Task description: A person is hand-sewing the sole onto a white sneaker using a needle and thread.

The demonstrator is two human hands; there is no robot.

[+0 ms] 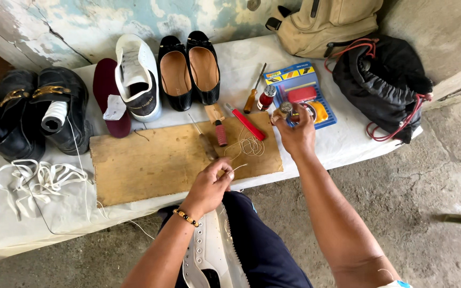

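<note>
Left hand point(209, 184) at wooden board's point(156, 162) near edge, pinching pale thread point(244, 146). Right hand point(296, 133) past board's far right corner, gripping small spool point(285, 109). Blue kit tray point(301, 93) there holding red case point(302, 94).

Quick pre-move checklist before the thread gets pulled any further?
1. Left hand pinching thread: ok.
2. Right hand on small spool: ok, fingers around it.
3. Thread free of tangles: cannot tell; it lies in loose loops on the board.
4. Awl off the thread path: not ok, it lies beside the loops.
5. White shoe steady on lap: ok.
6. Needle threaded: cannot tell.
</note>
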